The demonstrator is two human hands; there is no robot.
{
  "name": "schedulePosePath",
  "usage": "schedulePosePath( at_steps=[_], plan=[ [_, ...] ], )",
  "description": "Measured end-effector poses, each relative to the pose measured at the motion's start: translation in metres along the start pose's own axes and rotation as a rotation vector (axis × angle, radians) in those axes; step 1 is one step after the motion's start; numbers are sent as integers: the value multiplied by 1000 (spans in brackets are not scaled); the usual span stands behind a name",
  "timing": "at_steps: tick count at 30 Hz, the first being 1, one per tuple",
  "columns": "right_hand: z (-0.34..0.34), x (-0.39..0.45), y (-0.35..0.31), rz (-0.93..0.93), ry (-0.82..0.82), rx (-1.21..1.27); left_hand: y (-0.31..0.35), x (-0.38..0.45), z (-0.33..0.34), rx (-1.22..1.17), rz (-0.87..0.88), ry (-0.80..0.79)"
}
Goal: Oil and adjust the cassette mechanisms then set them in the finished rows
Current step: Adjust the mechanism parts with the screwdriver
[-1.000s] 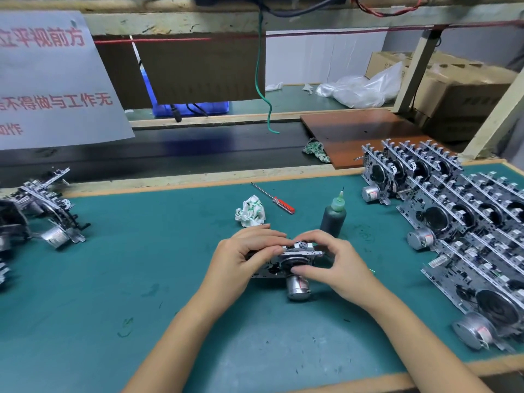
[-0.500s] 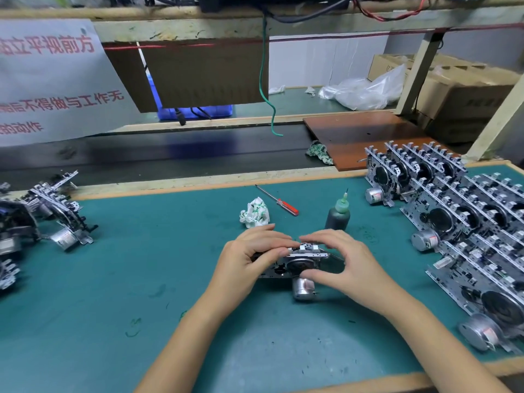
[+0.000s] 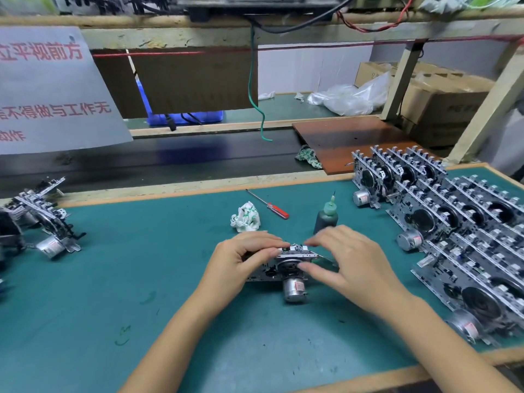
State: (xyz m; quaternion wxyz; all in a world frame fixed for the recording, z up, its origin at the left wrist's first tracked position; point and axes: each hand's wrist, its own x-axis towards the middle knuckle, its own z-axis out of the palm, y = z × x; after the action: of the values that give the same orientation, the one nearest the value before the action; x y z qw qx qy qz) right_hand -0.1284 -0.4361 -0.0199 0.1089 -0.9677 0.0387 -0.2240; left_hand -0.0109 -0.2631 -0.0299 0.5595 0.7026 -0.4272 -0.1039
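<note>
At the middle of the green desk [image 3: 141, 265], one cassette mechanism [image 3: 286, 265] stands on its edge, its motor toward the camera. The left hand [image 3: 241, 259] grips its left end with curled fingers; the right hand [image 3: 348, 268] pinches its right side, thumb on the front and fingers arched over the top. This looks like the adjusting step. Next it should be lifted right to the finished rows [image 3: 459, 231], which calls for a firm hold and a free slot. The oil bottle [image 3: 326, 218] stands just behind the hands, in the likely path, with a screwdriver [image 3: 268, 205] and crumpled rag [image 3: 246, 217] nearby. More mechanisms [image 3: 39, 219] wait at far left.
</note>
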Motion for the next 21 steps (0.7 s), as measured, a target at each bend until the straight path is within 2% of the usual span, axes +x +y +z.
schedulePosePath(
  at_steps=[2, 6, 9, 12, 14, 18, 21],
  plan=[
    [-9, 13, -6, -23, 2, -1, 3, -1, -3, 54, -2, 33],
    [-10, 38, -16, -261, -218, -143, 5, -4, -17, 430, 124, 153],
    [-13, 54, -15, -263, -361, -55, 11, -5, -24, 634, 219, 117],
    [-20, 53, -16, -268, -430, 2, 21, -3, -26, 662, 267, 60],
    [-37, 49, -13, -260, -378, 14, 38, 7, -25, 661, 357, 41],
    [-99, 52, 4, -168, -143, 147, 94, 62, -18, 750, 611, -1],
    [-135, 58, 28, -93, -49, 160, 128, 111, -3, 779, 621, -105]
  ],
)
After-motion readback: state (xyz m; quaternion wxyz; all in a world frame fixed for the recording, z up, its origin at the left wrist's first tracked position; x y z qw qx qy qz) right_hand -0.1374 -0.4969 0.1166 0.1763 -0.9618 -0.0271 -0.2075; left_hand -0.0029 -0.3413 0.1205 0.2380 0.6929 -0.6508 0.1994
